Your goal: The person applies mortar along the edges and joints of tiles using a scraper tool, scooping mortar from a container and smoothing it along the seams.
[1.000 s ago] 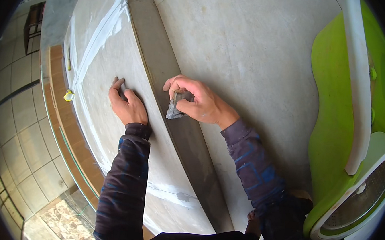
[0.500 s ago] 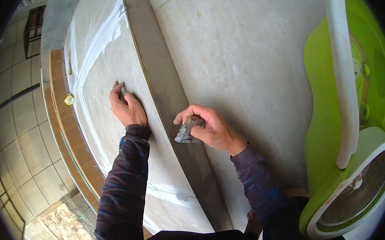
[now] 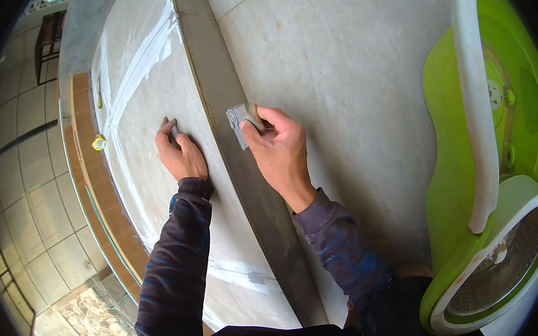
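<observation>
In my right hand (image 3: 277, 147) is a small flat piece smeared with grey paste (image 3: 238, 123), pinched between thumb and fingers. I hold it over the narrow grey step face (image 3: 215, 83), close to the corner where that meets the wide grey slab on the right; whether it touches is hard to tell. My left hand (image 3: 182, 156) rests on the pale grey tiled surface (image 3: 156, 91), fingers bent and thumb apart. A dark grey patch shows between its thumb and fingers; I cannot make out what it is. White streaks (image 3: 142, 59) follow the tile joints.
A bright green and white plastic mop bucket (image 3: 449, 180) with a perforated metal basket (image 3: 499, 265) stands at the right. A yellow-and-white round object (image 3: 99, 142) lies by the left edge, near a brown wooden strip (image 3: 87, 174). Tiled floor (image 3: 35, 208) lies lower, beyond it.
My right hand has moved up and slightly left along the step, turning so that the paste-smeared piece points up and left. My left hand has stayed nearly in place.
</observation>
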The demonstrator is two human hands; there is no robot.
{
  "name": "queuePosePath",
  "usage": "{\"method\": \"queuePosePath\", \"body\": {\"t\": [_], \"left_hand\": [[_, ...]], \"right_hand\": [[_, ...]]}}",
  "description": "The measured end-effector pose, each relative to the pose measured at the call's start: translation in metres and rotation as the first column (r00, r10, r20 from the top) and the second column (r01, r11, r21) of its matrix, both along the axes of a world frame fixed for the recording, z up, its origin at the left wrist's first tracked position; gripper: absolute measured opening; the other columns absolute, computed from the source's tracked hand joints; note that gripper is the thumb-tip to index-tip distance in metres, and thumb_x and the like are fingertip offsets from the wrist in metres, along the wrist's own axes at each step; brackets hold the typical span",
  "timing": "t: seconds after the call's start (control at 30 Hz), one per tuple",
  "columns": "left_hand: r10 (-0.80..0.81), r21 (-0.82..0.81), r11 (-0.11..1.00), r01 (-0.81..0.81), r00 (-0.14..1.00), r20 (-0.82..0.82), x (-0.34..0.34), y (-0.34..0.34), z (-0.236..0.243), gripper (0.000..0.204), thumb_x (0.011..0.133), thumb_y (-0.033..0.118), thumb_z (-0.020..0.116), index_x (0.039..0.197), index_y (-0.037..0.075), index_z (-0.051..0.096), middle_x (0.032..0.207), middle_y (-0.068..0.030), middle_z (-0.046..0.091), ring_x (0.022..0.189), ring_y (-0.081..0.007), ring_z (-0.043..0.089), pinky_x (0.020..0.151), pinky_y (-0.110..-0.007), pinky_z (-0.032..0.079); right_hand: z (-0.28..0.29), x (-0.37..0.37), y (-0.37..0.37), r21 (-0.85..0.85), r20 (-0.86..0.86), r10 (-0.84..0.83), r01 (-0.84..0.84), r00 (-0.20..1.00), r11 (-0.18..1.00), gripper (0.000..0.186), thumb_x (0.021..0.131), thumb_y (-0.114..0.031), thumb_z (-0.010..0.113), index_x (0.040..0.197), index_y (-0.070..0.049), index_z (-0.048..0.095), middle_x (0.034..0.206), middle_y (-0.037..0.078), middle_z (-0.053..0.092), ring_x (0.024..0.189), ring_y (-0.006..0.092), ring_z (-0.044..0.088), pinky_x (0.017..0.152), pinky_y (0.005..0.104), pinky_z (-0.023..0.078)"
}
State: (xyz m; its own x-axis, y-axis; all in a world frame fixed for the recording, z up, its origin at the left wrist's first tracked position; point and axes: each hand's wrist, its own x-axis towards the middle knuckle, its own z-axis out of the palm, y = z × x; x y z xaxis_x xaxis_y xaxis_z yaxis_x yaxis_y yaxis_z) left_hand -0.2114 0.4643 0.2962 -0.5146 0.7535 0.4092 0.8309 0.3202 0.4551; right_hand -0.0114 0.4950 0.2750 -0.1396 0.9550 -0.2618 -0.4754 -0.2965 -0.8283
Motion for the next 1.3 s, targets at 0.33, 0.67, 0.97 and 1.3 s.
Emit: {"method": "queuePosePath", "body": {"t": [0.33, 0.67, 0.97, 1.3], "left_hand": [[-0.024, 0.016, 1.000, 0.024, 0.999, 0.021, -0.009, -0.002, -0.012, 0.033, 0.093, 0.003, 0.048, 0.122, -0.004, 0.064, 0.145, -0.0261, 0.060, 0.131, -0.0404, 0.058, 0.114, -0.046, 0.043], [-0.004, -0.001, 1.000, 0.004, 1.000, -0.014, -0.001, 0.002, -0.003, 0.034, 0.093, 0.002, 0.048, 0.122, -0.004, 0.063, 0.145, -0.0259, 0.060, 0.131, -0.0390, 0.059, 0.113, -0.044, 0.044], [0.009, -0.003, 1.000, -0.009, 0.999, -0.039, -0.003, 0.002, -0.005, 0.034, 0.093, 0.003, 0.049, 0.123, -0.004, 0.063, 0.145, -0.0247, 0.061, 0.132, -0.0385, 0.059, 0.113, -0.043, 0.044], [0.016, 0.025, 1.000, -0.016, 0.999, -0.030, -0.006, 0.002, -0.005, 0.033, 0.093, 0.004, 0.050, 0.121, -0.005, 0.064, 0.144, -0.0252, 0.062, 0.131, -0.0388, 0.060, 0.113, -0.044, 0.044]], "right_hand": [[0.030, -0.020, -0.030, 0.435, 0.482, -0.102, -0.136, 0.870, 0.890, 0.034, 0.080, -0.003, 0.080, 0.113, 0.000, 0.070, 0.102, 0.011, 0.062, 0.100, 0.0311, 0.064, 0.083, 0.0432, 0.057], [-0.007, -0.029, 0.058, 0.433, 0.187, -0.123, 0.031, 0.975, 0.901, 0.026, 0.092, 0.005, 0.065, 0.118, 0.001, 0.066, 0.103, 0.019, 0.072, 0.094, 0.0396, 0.069, 0.079, 0.0440, 0.056], [-0.012, 0.026, -0.062, 0.323, 0.163, 0.149, -0.196, 0.975, 0.926, 0.028, 0.095, 0.006, 0.065, 0.121, -0.003, 0.067, 0.106, 0.018, 0.072, 0.087, 0.0357, 0.070, 0.074, 0.0409, 0.054], [0.008, 0.109, -0.144, 0.110, 0.110, 0.497, -0.508, 0.860, 0.854, 0.031, 0.094, 0.003, 0.066, 0.124, -0.002, 0.065, 0.111, 0.017, 0.074, 0.091, 0.0302, 0.073, 0.077, 0.0369, 0.056]]}}
